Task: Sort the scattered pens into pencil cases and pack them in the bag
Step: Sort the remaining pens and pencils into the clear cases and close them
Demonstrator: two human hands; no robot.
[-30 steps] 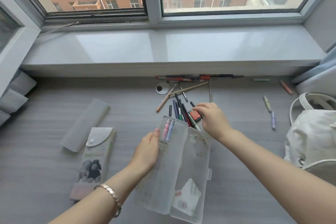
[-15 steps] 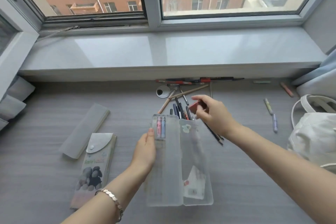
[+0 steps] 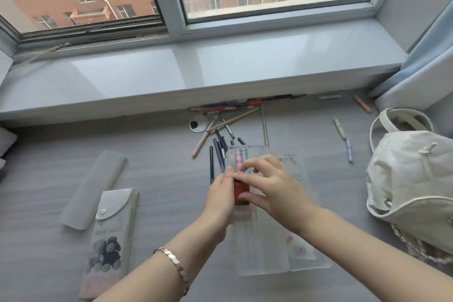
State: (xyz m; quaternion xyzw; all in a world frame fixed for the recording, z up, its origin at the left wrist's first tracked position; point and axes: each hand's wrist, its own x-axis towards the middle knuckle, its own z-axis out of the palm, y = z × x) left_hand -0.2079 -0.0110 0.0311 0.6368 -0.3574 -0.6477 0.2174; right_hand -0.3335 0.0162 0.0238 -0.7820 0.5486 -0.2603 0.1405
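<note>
Head view. We note the left hand [image 3: 220, 195] gripping the left edge of the open clear pencil case [image 3: 269, 261]. The right hand [image 3: 277, 186] pinches a small red block [image 3: 241, 191] between thumb and fingers, over the case's left half. Loose pens [image 3: 219, 147] lie on the desk [image 3: 159, 167] just beyond the case. The white bag [image 3: 411, 179] stands at right.

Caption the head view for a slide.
Right hand holds a small red rectangular block over the open clear plastic pencil case held by the left hand; loose pens lie beyond.
</note>
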